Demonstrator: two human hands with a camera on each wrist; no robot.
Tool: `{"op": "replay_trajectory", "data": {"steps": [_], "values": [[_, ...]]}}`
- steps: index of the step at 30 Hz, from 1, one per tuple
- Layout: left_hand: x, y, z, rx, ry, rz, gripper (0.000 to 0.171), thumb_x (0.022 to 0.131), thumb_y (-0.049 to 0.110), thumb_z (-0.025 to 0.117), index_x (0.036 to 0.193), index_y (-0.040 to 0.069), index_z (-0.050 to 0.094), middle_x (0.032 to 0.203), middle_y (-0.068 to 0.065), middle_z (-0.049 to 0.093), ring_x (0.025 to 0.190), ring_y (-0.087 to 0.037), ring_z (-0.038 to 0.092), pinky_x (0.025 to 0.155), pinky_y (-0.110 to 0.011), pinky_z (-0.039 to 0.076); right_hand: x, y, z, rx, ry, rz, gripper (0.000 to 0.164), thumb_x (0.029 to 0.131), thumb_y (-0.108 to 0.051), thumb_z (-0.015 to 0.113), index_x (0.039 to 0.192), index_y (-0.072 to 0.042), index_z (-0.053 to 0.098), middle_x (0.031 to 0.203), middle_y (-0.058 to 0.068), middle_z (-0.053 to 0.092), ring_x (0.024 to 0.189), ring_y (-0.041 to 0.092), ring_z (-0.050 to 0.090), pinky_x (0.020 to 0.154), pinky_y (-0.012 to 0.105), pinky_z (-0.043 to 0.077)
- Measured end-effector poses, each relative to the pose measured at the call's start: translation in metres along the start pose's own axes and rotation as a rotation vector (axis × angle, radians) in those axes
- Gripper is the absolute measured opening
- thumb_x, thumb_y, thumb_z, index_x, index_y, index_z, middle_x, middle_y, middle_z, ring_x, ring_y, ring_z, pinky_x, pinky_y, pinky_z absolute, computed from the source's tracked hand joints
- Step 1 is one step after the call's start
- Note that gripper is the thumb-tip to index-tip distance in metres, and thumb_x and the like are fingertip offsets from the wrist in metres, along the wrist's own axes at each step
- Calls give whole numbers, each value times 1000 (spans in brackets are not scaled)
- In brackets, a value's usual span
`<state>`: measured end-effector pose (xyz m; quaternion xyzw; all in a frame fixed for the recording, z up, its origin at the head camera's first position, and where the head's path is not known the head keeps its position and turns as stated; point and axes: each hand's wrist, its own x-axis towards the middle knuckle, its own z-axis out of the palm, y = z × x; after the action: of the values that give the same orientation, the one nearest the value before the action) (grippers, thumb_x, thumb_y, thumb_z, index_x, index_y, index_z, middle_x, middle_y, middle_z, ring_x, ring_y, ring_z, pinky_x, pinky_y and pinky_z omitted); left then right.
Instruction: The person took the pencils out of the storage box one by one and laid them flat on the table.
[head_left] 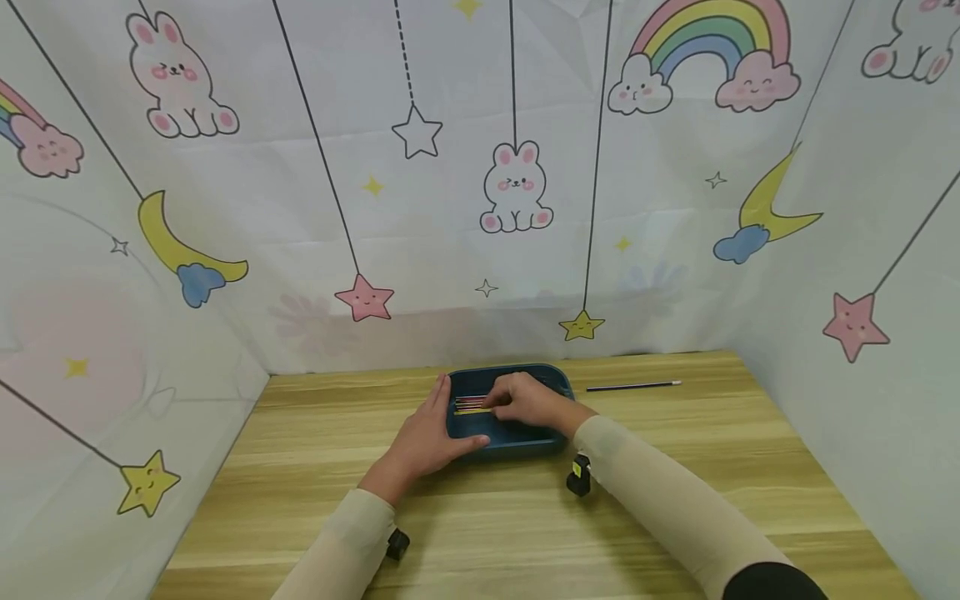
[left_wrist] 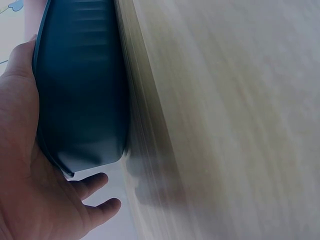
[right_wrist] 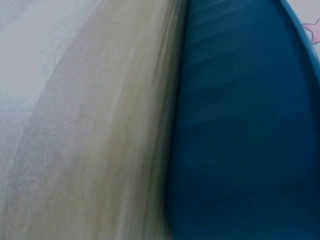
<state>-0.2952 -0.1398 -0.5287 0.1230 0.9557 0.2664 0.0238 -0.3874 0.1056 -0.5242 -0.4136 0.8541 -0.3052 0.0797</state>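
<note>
A dark blue tray [head_left: 517,450] stands on the table near the back wall. Several thin coloured pencils [head_left: 469,405] lie side by side in its left part. My left hand [head_left: 431,437] rests against the tray's left near corner, thumb over the near rim and straight fingers along the left side. In the left wrist view, fingers [left_wrist: 102,212] show beyond the tray's end. Reaching in over the near rim, my right hand [head_left: 528,402] has its fingers curled and pinches at the pencils' right ends. The tray's outer wall [right_wrist: 240,125] fills much of the right wrist view, where that hand is hidden.
One dark pencil [head_left: 633,386] with a white end lies on the table to the right of the tray. The wood-patterned table [head_left: 495,533] reaches the white printed cloth [head_left: 442,250] at the back, with more cloth on both sides.
</note>
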Motion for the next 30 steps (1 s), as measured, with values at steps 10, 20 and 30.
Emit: {"op": "replay_trajectory", "data": {"steps": [10, 20, 30], "values": [[1, 0, -1, -3, 3, -7, 132, 91, 76, 78, 178, 4, 9, 186, -13, 8, 162, -44, 35, 124, -64, 38, -3, -10, -18, 44, -8, 42, 20, 103, -4, 75, 119, -12, 86, 114, -3, 77, 99, 10, 68, 89, 31, 60], [1, -2, 0, -4, -4, -10, 135, 89, 80, 76, 178, 6, 7, 186, -13, 7, 163, -44, 33, 125, -65, 36, -11, -17, -39, 84, -21, 1, 22, 105, -5, 73, 120, -13, 86, 116, -4, 78, 100, 12, 69, 88, 32, 60], [1, -2, 1, -4, -1, -11, 136, 88, 82, 76, 179, 7, 6, 186, -13, 8, 163, -44, 33, 125, -65, 36, -33, -13, -70, 124, 3, -8, 22, 105, -1, 72, 119, -11, 86, 115, -1, 77, 102, 15, 70, 89, 35, 61]]}}
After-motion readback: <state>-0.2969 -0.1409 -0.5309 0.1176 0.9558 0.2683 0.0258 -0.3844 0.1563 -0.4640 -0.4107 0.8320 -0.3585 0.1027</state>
